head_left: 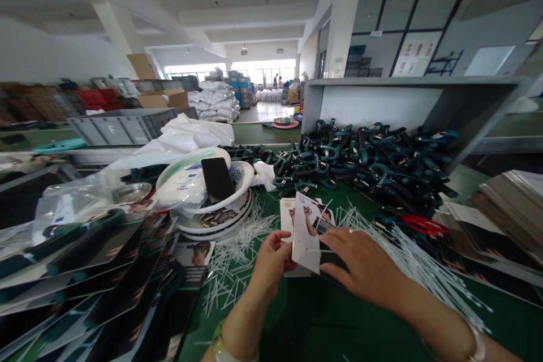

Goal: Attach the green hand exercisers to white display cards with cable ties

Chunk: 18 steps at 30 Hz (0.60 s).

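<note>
The left edge of the printed card (306,237) is pinched by the left hand (271,263); its right side is touched by the right hand (367,266), thumb and fingers apart. Beyond the card, rightward, dark green tools (373,161) are heaped in and before a grey box (311,103). Left of the card, a phone (217,179) is held in a white basket (246,188), above a tray (207,236) of metal pieces (218,217)

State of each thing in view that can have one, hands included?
Left hand: pinching printed card
Right hand: at card's right side, grip unclear
Printed card: raised, tilted
Phone: screen dark
White strips: loose, scattered
Dark green tools: heaped
Grey box: open side facing wearer
Grey crate: upright
Red-handled tool: lying down, open or shut unclear
</note>
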{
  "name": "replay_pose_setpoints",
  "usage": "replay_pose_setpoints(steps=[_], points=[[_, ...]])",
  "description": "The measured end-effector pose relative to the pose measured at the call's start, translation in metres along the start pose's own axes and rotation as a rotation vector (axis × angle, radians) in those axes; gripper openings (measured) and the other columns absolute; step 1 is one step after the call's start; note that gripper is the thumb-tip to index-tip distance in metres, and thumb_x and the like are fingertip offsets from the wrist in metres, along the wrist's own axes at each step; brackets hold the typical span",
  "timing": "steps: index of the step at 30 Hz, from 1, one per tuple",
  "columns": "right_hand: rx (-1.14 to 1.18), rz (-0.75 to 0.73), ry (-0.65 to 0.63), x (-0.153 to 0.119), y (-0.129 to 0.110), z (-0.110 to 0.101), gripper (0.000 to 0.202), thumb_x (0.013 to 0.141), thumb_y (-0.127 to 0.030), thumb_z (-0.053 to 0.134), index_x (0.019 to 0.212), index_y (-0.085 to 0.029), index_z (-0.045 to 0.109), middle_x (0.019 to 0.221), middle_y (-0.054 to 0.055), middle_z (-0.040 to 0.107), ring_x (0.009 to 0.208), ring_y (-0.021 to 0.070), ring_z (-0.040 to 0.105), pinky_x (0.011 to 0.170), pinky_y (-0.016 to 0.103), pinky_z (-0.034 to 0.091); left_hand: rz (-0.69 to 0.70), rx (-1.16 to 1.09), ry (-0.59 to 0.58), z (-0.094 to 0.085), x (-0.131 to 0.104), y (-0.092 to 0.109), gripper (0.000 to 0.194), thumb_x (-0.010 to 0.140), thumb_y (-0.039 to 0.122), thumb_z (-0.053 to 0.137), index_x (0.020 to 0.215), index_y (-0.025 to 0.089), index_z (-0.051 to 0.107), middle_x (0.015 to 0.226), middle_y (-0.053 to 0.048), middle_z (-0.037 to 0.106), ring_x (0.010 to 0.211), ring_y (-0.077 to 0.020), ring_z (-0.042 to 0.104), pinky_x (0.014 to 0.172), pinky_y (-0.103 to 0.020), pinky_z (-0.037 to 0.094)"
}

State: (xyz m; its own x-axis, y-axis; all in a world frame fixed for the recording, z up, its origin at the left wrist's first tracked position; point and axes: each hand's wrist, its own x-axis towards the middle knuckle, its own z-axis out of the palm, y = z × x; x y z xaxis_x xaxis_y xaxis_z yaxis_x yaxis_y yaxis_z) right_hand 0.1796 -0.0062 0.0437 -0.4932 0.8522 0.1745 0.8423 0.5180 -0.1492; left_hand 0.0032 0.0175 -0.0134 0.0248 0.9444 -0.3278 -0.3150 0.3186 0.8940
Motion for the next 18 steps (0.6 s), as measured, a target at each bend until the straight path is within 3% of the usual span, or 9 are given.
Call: replay_pose_setpoints(steps=[3,7,10,15,18], points=[[-0.03,-0.062,0.168,-0.016,-0.013,0.022,0.055,0.075,-0.047,0.061,0.119,-0.016,0.056,0.119,0.015,0.059,0.107,0.0316,0.052,0.093,0.049,0.035,0.039,-0.066,-0.008,0.005,-0.007,0.006,0.04,0.059,0.03,0.07,0.092,0.017,0.051,0.058,0.007,0.051,0.046,-0.0056,0.047,0.048,-0.02,0.044],[-0.109,0.062,0.434,-0.019,-0.018,0.048,0.033,0.084,-0.03,0.052,0.113,-0.018,0.059,0.111,0.011,0.064,0.101,0.0271,0.056,0.092,0.048,0.034,0.113,-0.183,-0.049,0.013,-0.023,0.014,0.04,0.059,0.033,0.074,0.089,0.016,0.053,0.065,0.004,0.056,0.057,-0.0094,0.058,0.052,-0.02,0.047],[-0.094,0.067,0.599,-0.016,-0.009,0.052,0.027,0.086,-0.025,0.048,0.108,-0.016,0.06,0.105,0.011,0.065,0.098,0.025,0.056,0.09,0.045,0.037,0.194,-0.246,-0.031,0.017,-0.032,0.02,0.036,0.062,0.032,0.074,0.088,0.016,0.055,0.068,0.002,0.06,0.066,-0.0113,0.063,0.058,-0.019,0.049],[0.007,0.069,0.615,-0.015,0.003,0.044,0.032,0.087,-0.026,0.045,0.115,-0.014,0.055,0.104,0.012,0.062,0.096,0.025,0.055,0.082,0.042,0.044,0.223,-0.283,-0.096,0.027,-0.03,0.021,0.034,0.065,0.038,0.074,0.086,0.015,0.06,0.072,0.0,0.061,0.068,-0.0101,0.062,0.061,-0.019,0.05],[0.14,0.1,0.626,-0.016,0.008,0.04,0.029,0.089,-0.028,0.045,0.113,-0.018,0.057,0.104,0.011,0.06,0.098,0.023,0.054,0.081,0.039,0.046,0.351,-0.222,-0.189,0.037,-0.02,0.017,0.028,0.068,0.04,0.071,0.079,0.016,0.062,0.079,-0.001,0.061,0.072,-0.0102,0.06,0.061,-0.02,0.051]])
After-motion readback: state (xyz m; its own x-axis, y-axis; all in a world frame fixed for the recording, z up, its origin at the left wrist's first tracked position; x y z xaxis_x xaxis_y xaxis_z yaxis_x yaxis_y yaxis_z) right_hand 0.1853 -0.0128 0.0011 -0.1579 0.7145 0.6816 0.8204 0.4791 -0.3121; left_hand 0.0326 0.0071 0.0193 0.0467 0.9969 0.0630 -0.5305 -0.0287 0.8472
